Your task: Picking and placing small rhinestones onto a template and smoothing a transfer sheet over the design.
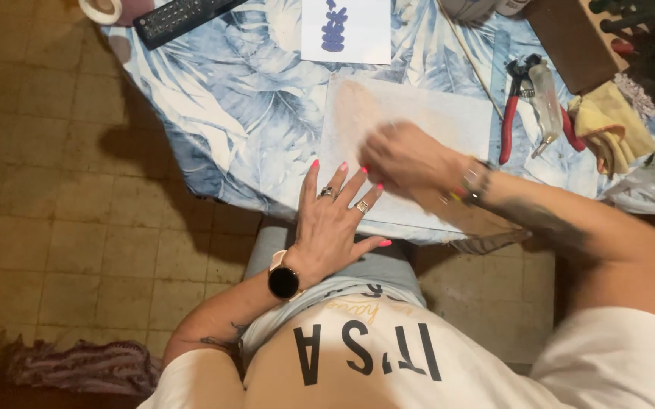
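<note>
The left hand lies flat with fingers spread on the near edge of a pale rectangular sheet at the counter's six o'clock. The right hand, blurred, presses on the sheet's middle; its grip cannot be told. Red-handled pliers lie at three o'clock, a remote control at eleven.
</note>
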